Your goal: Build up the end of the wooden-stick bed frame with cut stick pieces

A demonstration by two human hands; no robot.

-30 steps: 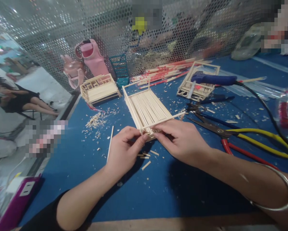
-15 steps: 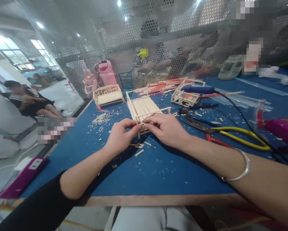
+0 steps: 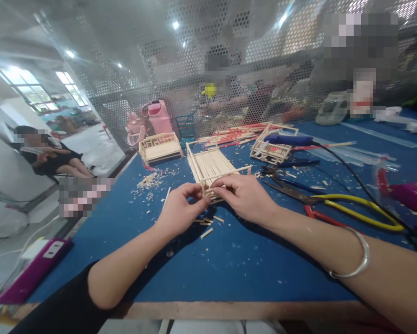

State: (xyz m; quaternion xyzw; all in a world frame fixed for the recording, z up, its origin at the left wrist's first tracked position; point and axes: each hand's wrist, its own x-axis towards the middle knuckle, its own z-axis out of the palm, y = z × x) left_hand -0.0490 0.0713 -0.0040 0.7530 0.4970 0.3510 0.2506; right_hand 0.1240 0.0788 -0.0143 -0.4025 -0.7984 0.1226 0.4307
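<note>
Fingers (image 3: pixel 195 188) at stick frame's (image 3: pixel 212 163) near end

No text, brand, number or sign is legible anywhere. A white patch is noted on the purple case (image 3: pixel 34 271); nothing on it can be read.

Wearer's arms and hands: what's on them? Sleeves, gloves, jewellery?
Both the left hand and the right hand are bare, with no gloves and no rings that I can make out. The left arm has a black sleeve ending near the elbow. The right forearm is uncovered, with a plain silver bangle above the wrist.
</note>
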